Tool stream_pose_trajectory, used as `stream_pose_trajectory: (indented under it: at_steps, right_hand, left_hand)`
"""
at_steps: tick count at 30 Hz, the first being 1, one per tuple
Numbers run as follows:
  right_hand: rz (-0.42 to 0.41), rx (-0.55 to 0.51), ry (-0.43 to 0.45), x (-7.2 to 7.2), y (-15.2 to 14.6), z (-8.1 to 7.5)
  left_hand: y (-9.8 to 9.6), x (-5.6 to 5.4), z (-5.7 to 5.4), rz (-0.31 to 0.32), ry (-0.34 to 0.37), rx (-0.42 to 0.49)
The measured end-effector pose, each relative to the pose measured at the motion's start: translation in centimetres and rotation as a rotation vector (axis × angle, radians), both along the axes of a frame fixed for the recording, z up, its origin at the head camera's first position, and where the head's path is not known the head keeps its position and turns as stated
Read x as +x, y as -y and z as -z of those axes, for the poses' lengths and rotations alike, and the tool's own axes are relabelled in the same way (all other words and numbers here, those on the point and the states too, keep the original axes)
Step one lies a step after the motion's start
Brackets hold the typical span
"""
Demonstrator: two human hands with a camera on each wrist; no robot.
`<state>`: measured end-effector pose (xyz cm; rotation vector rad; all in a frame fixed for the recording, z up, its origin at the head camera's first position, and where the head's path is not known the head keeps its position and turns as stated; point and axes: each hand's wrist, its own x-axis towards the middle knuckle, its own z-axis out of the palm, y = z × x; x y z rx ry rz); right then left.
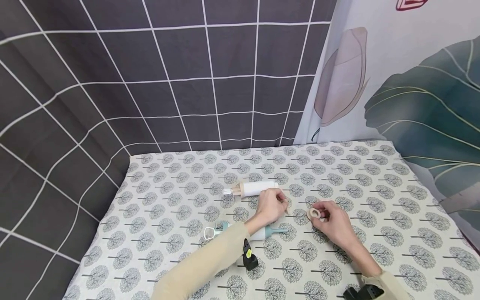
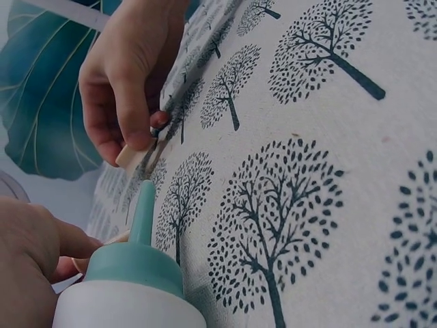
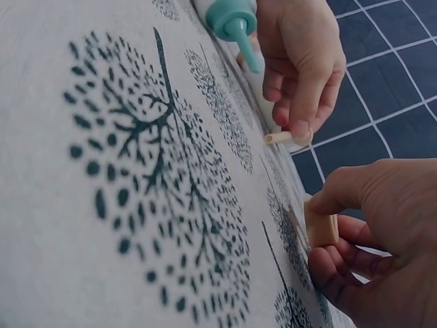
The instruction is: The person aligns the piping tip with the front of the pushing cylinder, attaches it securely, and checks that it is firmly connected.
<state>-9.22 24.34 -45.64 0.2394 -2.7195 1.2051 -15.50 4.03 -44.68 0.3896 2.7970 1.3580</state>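
My left hand (image 1: 271, 205) pinches a small beige nozzle piece (image 3: 278, 138), whose hollow narrow end shows in the right wrist view. A little to the right, my right hand (image 1: 333, 223) holds a beige ring (image 1: 314, 213) between thumb and fingers; the two pieces are apart. Just beyond the left hand lies a white tube-shaped bottle (image 1: 256, 188) with a beige collar and a clear tip pointing left. Under the left forearm is a white bottle with a teal nozzle cap (image 1: 275, 231) and a pale loop at its other end; the sleeve hides its middle.
A cloth with a tree print (image 1: 168, 250) covers the table. Behind it hangs a dark curtain with a white grid (image 1: 180, 54), and on the right a pale leaf-patterned curtain (image 1: 423, 112). Each wrist carries a black camera mount (image 1: 249, 256).
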Motion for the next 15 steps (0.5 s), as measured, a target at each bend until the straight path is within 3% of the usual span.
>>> stream_pose_trajectory:
  at_steps: [15]
  right_hand:
    - [0.012,-0.072,0.035,0.29,0.33,-0.32]
  left_hand:
    - [0.72,0.24,-0.52,-0.03,0.07,0.026]
